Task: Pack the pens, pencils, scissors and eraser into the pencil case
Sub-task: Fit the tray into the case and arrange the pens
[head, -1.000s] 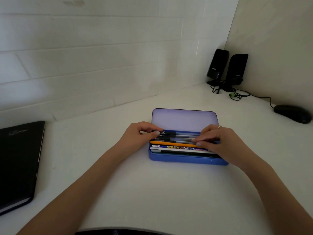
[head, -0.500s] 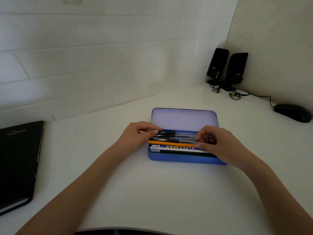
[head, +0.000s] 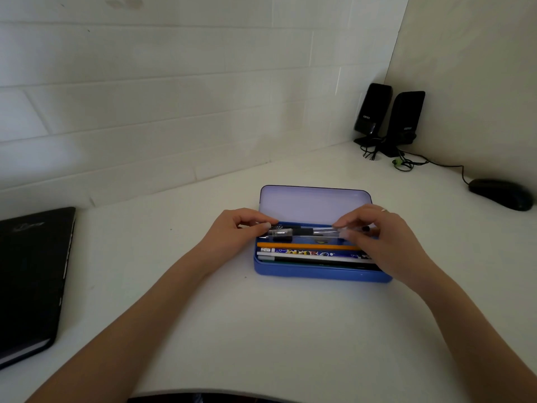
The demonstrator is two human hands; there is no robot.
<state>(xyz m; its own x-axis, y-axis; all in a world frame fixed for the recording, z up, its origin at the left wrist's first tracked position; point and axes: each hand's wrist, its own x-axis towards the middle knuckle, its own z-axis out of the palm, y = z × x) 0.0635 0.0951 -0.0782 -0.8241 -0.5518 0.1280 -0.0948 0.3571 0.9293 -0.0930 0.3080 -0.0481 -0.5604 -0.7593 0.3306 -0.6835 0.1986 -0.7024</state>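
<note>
A blue pencil case [head: 319, 274] lies open on the white desk, its pale lid [head: 315, 203] raised at the back. Inside, from back to front, lie clear pens with black caps [head: 308, 232], an orange pencil [head: 305, 246], a patterned pencil [head: 308, 253] and a dark item along the front wall. My left hand [head: 235, 234] pinches the pens' left ends. My right hand [head: 383, 242] pinches their right ends and hides the case's right part. Scissors and eraser are not visible.
A black notebook [head: 29, 280] lies at the left desk edge. Two black speakers [head: 389, 117] stand in the back right corner with cables [head: 406, 164]. A black mouse [head: 501, 194] sits at the far right.
Both hands have lifted a little and now pinch the pens' ends at the back of the case. My right hand has come off the orange pencil.
</note>
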